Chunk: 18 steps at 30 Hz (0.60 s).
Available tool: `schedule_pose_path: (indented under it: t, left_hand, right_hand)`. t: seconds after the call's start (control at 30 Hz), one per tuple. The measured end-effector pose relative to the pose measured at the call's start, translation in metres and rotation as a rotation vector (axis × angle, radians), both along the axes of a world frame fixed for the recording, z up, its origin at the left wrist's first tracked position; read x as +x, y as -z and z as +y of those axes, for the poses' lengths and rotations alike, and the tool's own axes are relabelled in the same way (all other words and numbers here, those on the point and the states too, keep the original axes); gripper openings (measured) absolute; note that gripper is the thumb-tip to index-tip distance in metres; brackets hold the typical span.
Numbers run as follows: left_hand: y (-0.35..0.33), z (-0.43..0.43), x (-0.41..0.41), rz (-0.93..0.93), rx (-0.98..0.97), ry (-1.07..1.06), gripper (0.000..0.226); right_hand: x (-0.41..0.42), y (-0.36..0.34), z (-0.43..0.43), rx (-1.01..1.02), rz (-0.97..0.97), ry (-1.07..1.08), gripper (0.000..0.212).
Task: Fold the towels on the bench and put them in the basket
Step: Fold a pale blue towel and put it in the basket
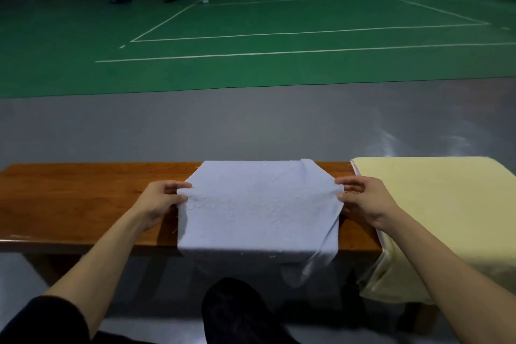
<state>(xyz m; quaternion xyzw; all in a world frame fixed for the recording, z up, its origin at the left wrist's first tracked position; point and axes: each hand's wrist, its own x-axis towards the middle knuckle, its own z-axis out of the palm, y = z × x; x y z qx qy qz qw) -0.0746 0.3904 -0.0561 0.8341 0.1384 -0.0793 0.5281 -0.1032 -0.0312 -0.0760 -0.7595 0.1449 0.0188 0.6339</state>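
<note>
Head view: pale blue towel lies across the wooden bench, near edge hanging off toward the person. Left hand pinches its left side edge, right hand pinches the right; the cloth spans between them, both equally near. Fold line likely runs left to right. Yellow towel drapes just right. Basket not in view.
</note>
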Motion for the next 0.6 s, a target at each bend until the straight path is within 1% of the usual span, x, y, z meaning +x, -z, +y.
schedule_pose_path:
  t: [0.07, 0.1, 0.23, 0.3, 0.4, 0.47, 0.53, 0.6]
  left_hand:
    - [-0.006, 0.002, -0.001, -0.042, -0.023, 0.009, 0.024]
    - [-0.011, 0.003, -0.002, -0.063, -0.036, 0.017, 0.024]
    - [-0.036, 0.004, -0.007, -0.120, -0.068, 0.026, 0.022]
    - [-0.053, 0.002, -0.010, -0.142, -0.097, 0.018, 0.021]
    - [-0.080, -0.003, -0.012, -0.205, -0.135, 0.054, 0.031]
    - [-0.095, -0.005, -0.010, -0.259, -0.040, 0.088, 0.035]
    - [-0.108, -0.006, -0.005, -0.324, 0.129, 0.089, 0.034]
    - [-0.119, -0.008, -0.001, -0.394, 0.197, 0.053, 0.031]
  right_hand:
    - [-0.001, -0.006, -0.002, 0.168, -0.003, 0.031, 0.025]
    - [-0.002, -0.008, -0.003, 0.210, -0.007, 0.029, 0.025]
    - [-0.003, -0.026, -0.001, 0.256, -0.031, 0.028, 0.025]
    - [-0.002, -0.039, 0.000, 0.311, -0.054, 0.038, 0.027]
    - [0.002, -0.064, -0.002, 0.356, -0.123, 0.044, 0.029]
    - [0.005, -0.079, -0.005, 0.286, -0.194, 0.033, 0.029]
    - [0.004, -0.096, -0.008, 0.128, -0.270, 0.009, 0.031]
    - [0.002, -0.110, -0.013, -0.052, -0.333, -0.006, 0.031]
